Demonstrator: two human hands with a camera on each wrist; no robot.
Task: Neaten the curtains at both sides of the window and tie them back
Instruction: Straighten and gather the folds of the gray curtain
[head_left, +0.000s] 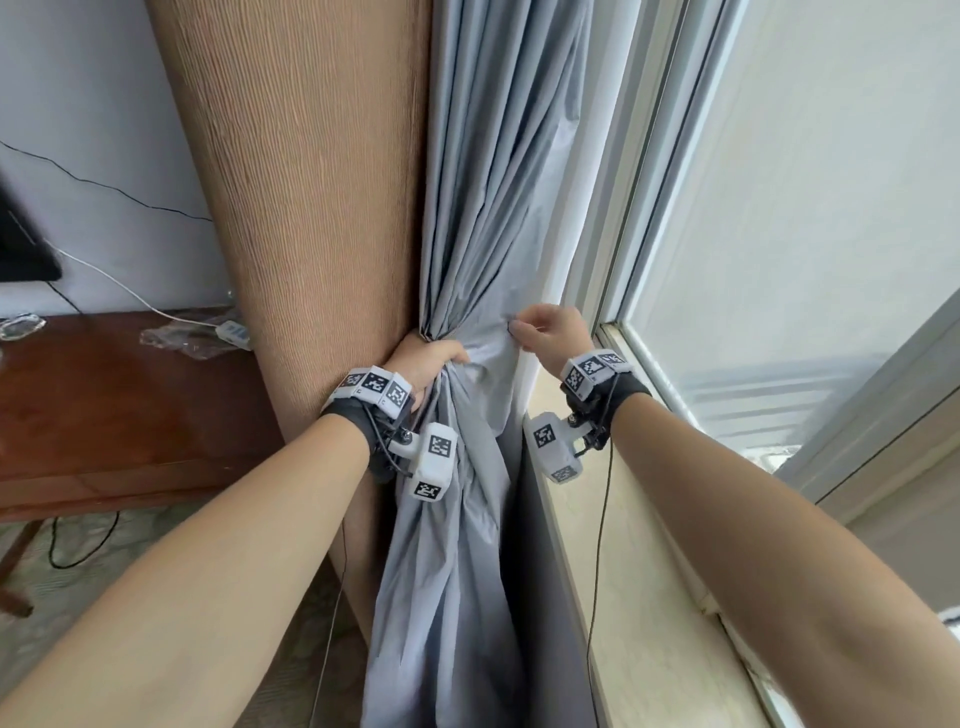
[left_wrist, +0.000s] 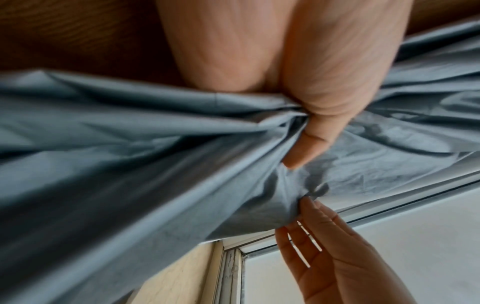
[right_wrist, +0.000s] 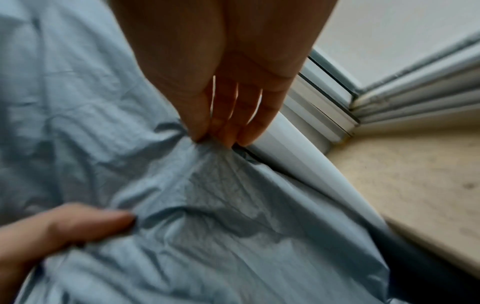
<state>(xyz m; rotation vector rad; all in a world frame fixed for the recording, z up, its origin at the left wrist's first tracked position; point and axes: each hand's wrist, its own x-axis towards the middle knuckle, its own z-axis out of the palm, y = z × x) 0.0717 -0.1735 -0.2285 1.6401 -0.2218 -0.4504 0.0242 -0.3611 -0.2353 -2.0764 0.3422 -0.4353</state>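
My left hand (head_left: 426, 364) is clenched round the gathered grey-blue curtain (head_left: 488, 218); just right of it, my right hand (head_left: 550, 332) pinches the loose edge fold, other fingers slack. That light pinch could slip — the edge would drop and the bunch unravel.

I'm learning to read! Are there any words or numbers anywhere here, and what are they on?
No words or numbers can be read.
Black-and-white square code markers on the white wrist bands: patterns, not letters.
White power strip on the brown wooden table: bluish marks, too small and blurred to read.
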